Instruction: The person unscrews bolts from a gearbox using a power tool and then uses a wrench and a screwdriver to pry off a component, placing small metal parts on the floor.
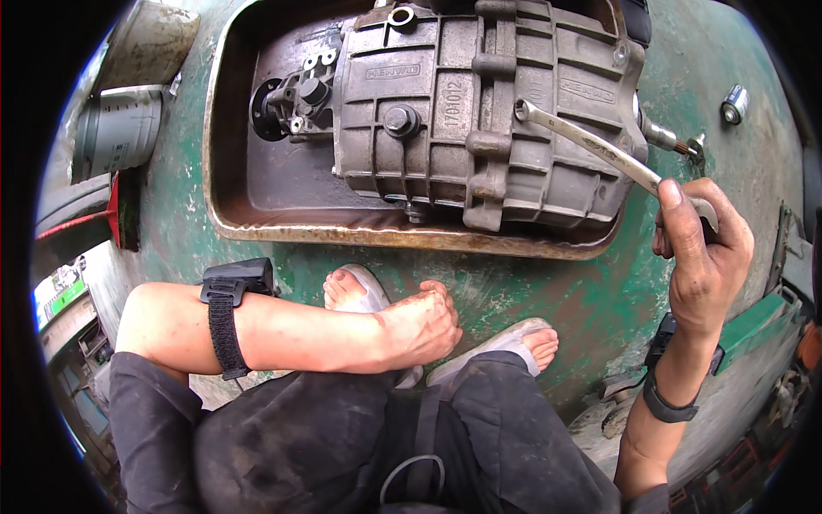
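A grey cast-metal gearbox (479, 111) lies on its side in a rusty metal tray (257, 218) on a worn green surface. My right hand (702, 257) grips the end of a silver ring wrench (591, 146), whose ring end sits on a bolt on the gearbox housing. My left hand (419, 330) rests across my knee with its fingers loosely curled and holds nothing. A black strap (227, 308) wraps my left forearm, and a dark band circles my right wrist.
My feet in pale sandals (522, 338) stand on the green surface just below the tray. A grey cylindrical can (120, 128) lies at upper left. A small metal socket (734, 104) sits at upper right. Clutter lines the right edge.
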`<state>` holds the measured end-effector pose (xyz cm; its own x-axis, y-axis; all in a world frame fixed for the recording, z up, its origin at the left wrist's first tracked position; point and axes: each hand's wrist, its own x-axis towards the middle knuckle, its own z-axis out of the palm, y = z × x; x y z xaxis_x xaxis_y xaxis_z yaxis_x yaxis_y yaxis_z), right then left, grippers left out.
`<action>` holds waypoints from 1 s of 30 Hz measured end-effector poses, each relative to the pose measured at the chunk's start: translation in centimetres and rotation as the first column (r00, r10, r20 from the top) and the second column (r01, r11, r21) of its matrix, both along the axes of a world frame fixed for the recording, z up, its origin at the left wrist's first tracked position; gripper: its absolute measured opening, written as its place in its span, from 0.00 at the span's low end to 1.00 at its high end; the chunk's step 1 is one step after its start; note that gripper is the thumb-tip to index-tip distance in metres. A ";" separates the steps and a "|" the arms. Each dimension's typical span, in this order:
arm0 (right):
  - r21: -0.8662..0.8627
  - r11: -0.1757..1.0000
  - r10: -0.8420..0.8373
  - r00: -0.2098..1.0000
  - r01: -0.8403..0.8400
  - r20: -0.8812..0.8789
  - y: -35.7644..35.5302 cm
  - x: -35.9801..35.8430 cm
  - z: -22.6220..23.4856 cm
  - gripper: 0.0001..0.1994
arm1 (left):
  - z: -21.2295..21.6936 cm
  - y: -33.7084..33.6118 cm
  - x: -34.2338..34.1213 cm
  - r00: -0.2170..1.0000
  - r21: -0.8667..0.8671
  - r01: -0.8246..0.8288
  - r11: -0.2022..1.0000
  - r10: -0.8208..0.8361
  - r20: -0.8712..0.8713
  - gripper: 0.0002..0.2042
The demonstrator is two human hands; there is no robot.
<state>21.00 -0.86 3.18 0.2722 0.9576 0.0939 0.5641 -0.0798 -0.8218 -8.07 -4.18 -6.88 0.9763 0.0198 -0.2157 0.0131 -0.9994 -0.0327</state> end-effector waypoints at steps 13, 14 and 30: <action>-0.020 1.000 0.013 0.999 -0.012 0.038 -0.2 -0.3 -0.3 0.12 | 0.1 0.5 0.5 0.999 0.015 0.037 0.999 -0.037 -0.010 0.14; 0.005 1.000 0.018 0.997 -0.019 0.079 -0.3 -0.3 -0.2 0.13 | 0.1 0.5 0.5 0.999 0.008 0.041 0.999 -0.041 -0.017 0.15; 0.185 0.957 0.148 0.924 -0.224 0.353 -0.4 -2.7 0.0 0.11 | -0.3 0.0 0.1 0.997 -0.022 0.047 0.999 -0.048 -0.065 0.15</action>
